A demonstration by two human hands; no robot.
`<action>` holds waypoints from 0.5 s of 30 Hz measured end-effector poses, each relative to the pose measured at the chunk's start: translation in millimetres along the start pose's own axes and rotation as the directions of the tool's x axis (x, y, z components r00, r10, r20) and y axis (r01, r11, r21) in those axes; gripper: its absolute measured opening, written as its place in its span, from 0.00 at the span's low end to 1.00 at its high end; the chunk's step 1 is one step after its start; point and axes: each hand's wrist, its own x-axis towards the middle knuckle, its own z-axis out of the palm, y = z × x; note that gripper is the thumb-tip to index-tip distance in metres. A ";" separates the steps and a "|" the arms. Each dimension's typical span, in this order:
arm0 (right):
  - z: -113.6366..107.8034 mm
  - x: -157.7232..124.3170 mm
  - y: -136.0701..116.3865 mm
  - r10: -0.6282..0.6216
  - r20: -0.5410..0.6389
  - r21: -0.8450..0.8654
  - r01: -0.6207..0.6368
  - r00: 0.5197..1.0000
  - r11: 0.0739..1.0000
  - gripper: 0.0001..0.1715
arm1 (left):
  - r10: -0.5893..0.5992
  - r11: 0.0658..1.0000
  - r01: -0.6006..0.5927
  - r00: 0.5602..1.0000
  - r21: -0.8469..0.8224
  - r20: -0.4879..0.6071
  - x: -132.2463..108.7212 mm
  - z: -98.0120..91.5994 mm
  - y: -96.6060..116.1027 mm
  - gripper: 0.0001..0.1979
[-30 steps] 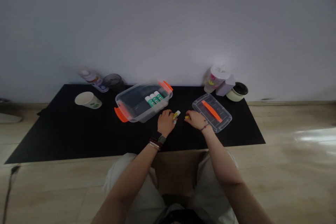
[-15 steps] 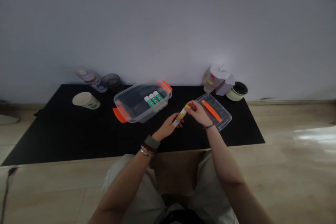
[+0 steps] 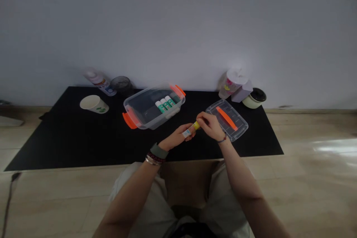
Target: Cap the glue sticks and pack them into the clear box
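Note:
Both my hands hold one small glue stick (image 3: 191, 130) with a yellow band, just above the black mat (image 3: 83, 137). My left hand (image 3: 177, 139) pinches its white lower end, fingers closed. My right hand (image 3: 210, 125) is closed round its yellow upper end. Behind them stands a clear plastic box (image 3: 153, 107) with orange latches, holding three green-and-white glue sticks (image 3: 166, 105). The box's clear lid (image 3: 226, 119), with an orange handle, lies to the right of my right hand.
A paper cup (image 3: 93, 104) lies at the mat's back left, with a tipped bottle (image 3: 99, 80) and a dark jar (image 3: 120, 83) behind it. At the back right are a lidded drink cup (image 3: 231, 81), a small box (image 3: 242, 90) and a pale bowl (image 3: 253, 98). A wall closes the far side.
My hands picked up the glue stick and its yellow cap from the mat, raised them and brought them together. The stick now sits between both hands, slightly lower than half a second ago.

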 end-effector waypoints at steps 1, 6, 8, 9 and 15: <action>2.5 -0.4 -3.3 -0.008 0.005 -0.028 0.008 1.000 1.000 0.21 | -0.002 1.000 0.002 1.000 -0.001 0.013 -0.9 0.6 -0.1 0.27; 18.3 -0.1 -9.8 0.069 -0.013 -0.205 -0.071 0.998 0.976 0.21 | 0.024 0.995 -0.022 0.999 0.094 -0.025 -3.1 1.5 -5.7 0.25; 24.3 0.9 -5.7 0.115 -0.021 -0.274 -0.116 0.993 0.955 0.19 | 0.075 0.969 -0.055 0.994 0.242 -0.075 -2.0 -0.9 -9.6 0.23; 27.1 1.6 -2.6 0.133 -0.026 -0.302 -0.135 0.991 0.944 0.18 | 0.108 0.940 -0.068 0.989 0.334 -0.103 -1.1 -2.4 -11.6 0.22; 44.5 7.9 16.8 0.248 -0.059 -0.315 -0.254 0.967 0.914 0.17 | 0.207 0.640 0.078 0.941 0.764 -0.269 2.5 -2.1 -21.4 0.12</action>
